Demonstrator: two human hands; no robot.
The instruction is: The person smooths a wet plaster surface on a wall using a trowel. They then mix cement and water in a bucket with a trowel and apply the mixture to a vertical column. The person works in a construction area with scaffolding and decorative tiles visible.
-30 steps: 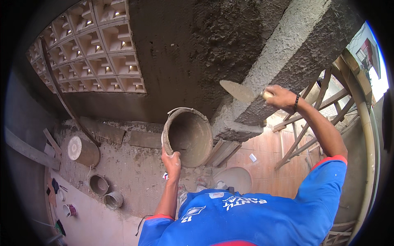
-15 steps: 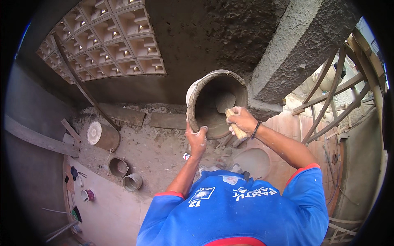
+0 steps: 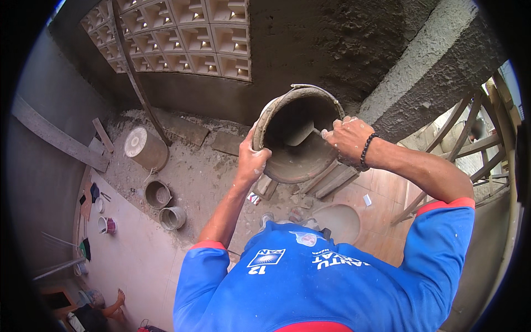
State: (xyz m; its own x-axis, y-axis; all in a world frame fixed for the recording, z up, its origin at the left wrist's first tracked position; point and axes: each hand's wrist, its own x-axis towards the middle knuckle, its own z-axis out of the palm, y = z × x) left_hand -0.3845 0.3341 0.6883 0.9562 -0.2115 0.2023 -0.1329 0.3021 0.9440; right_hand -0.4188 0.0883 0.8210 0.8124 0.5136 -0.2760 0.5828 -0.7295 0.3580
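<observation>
A mortar-caked bucket (image 3: 290, 166) is held up in front of me, tilted so that its mouth faces me. On its left rim, the fingers of my left hand (image 3: 253, 159) are closed. My right hand (image 3: 350, 140), with a dark beaded bracelet at the wrist, is closed on a trowel at the right side of the mouth. The trowel's blade (image 3: 301, 134) reaches inside against grey residue; its handle is hidden by my fist. Behind the bucket rises a freshly plastered dark wall (image 3: 293, 44).
An upturned bucket (image 3: 146, 148) and two smaller pails (image 3: 158, 193) stand on the mortar-strewn floor at left. Wooden planks (image 3: 337, 178) lie below the bucket. A rough pillar (image 3: 420, 72) and wooden poles (image 3: 464, 133) stand right. Another person (image 3: 91, 318) is at lower left.
My right hand has moved up and right to the bucket's rim, the trowel handle now covered. The bucket sits slightly further right in view, and another person has appeared at lower left.
</observation>
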